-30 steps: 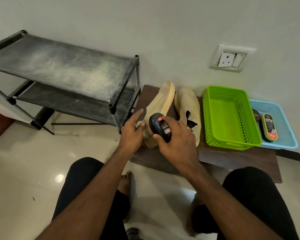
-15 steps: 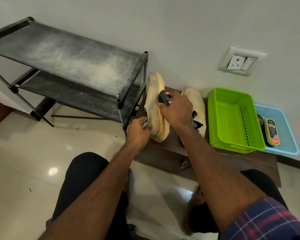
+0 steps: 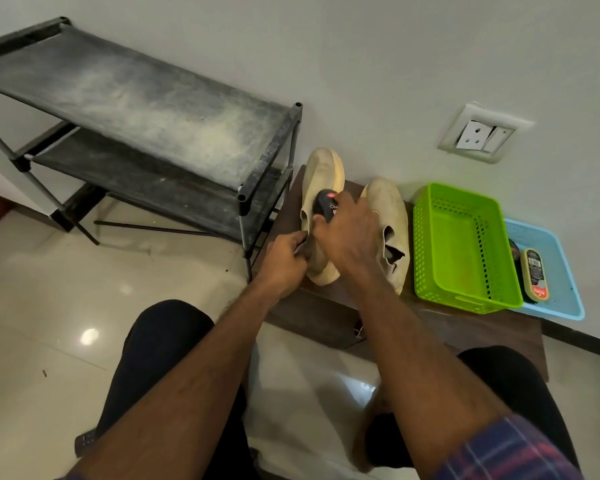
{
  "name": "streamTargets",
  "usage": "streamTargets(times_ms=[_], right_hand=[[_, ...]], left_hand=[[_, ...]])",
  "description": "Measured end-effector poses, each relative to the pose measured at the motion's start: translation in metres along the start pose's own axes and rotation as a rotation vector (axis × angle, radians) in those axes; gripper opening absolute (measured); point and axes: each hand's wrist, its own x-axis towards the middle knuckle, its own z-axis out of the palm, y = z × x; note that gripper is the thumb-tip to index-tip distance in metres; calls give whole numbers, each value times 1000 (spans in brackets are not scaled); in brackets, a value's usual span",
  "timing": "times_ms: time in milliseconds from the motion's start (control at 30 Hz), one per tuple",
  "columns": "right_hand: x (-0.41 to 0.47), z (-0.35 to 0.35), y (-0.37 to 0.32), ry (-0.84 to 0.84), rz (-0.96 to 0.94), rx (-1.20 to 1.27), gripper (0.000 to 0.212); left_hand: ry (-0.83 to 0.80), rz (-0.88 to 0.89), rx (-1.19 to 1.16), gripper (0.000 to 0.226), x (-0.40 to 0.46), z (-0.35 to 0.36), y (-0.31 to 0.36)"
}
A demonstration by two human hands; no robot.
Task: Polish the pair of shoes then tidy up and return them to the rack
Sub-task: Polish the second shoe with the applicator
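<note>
Bench: low dark wooden bench against the white wall, glossy tile floor below.
Left hand: gripping the tilted tan shoe's heel.
Right hand: curled round a black polish applicator, pressed on that shoe.
Other shoe: at 3 o'clock beside it.
Rack: at 9 o'clock.
Baskets: green basket, blue tray, at 3 o'clock.

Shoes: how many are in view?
2. The left shoe is tilted on the low table, gripped by the left hand; the right shoe lies beside the green basket.
</note>
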Motion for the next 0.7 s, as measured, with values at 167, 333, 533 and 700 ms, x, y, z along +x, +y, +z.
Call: streamTargets(times_ms=[167,333,533,700], right_hand=[[12,-23,4,-2,90,303,55],[-54,-16,16,-10,11,209,55],[-23,4,0,44,-14,77,57],[25,-3,7,18,137,225,56]], left_hand=[[53,-76,-184,32,4,2,0],[-2,-151,-415,28,2,7,1],[-1,-121,-341,33,3,6,4],[-49,-76,-308,32,0,7,7]])
